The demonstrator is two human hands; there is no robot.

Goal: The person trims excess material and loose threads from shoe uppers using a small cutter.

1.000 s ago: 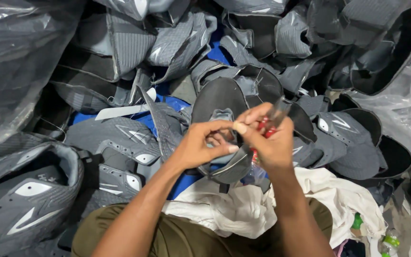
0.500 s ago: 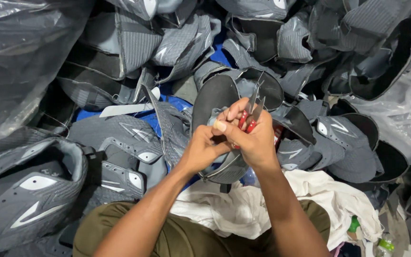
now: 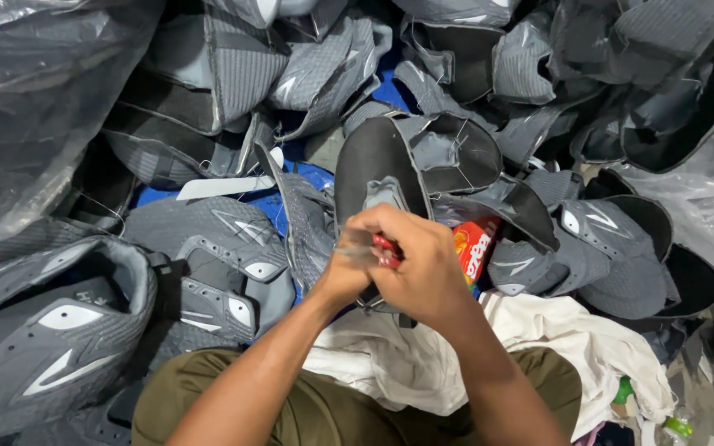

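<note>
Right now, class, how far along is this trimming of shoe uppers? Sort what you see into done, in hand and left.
Done: cannot tell; no finished stack stands apart. In hand: both hands, left hand and right hand, meet on one grey upper, a red-handled tool between them. Left: heaps of grey uppers all around.

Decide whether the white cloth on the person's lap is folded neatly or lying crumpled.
Crumpled: the white cloth lies bunched in loose, uneven wrinkles across the lap, with no flat folds.
</note>
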